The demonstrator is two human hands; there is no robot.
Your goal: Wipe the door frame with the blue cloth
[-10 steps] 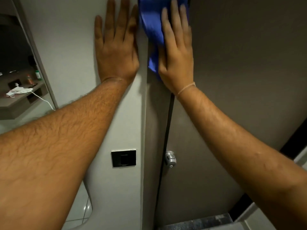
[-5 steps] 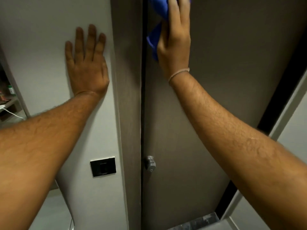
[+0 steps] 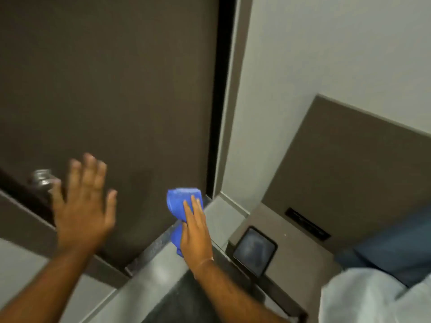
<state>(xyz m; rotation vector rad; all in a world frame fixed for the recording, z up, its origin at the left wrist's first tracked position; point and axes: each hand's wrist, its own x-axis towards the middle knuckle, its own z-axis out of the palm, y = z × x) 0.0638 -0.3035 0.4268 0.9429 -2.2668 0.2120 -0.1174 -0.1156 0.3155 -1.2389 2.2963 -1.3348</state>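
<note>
My right hand (image 3: pixel 194 231) presses the bunched blue cloth (image 3: pixel 180 201) low against the brown door (image 3: pixel 116 89), near its bottom right corner. The dark door frame strip (image 3: pixel 220 89) runs up just right of the cloth, a little apart from it. My left hand (image 3: pixel 84 206) is blurred, fingers spread and holding nothing, in front of the door beside the silver door knob (image 3: pixel 42 178). The left frame edge (image 3: pixel 23 197) slants behind that hand.
A grey wall (image 3: pixel 303 54) stands right of the frame, with a brown panel (image 3: pixel 349 164) low on it. A dark tablet-like device (image 3: pixel 255 250) lies on a low surface. Blue fabric (image 3: pixel 396 252) and white fabric (image 3: pixel 373 299) fill the bottom right corner. A dark mat (image 3: pixel 182 301) lies below.
My right hand and the cloth have gone from high on the door down to its bottom. My left hand has come off the wall. The view has swung down and right.
</note>
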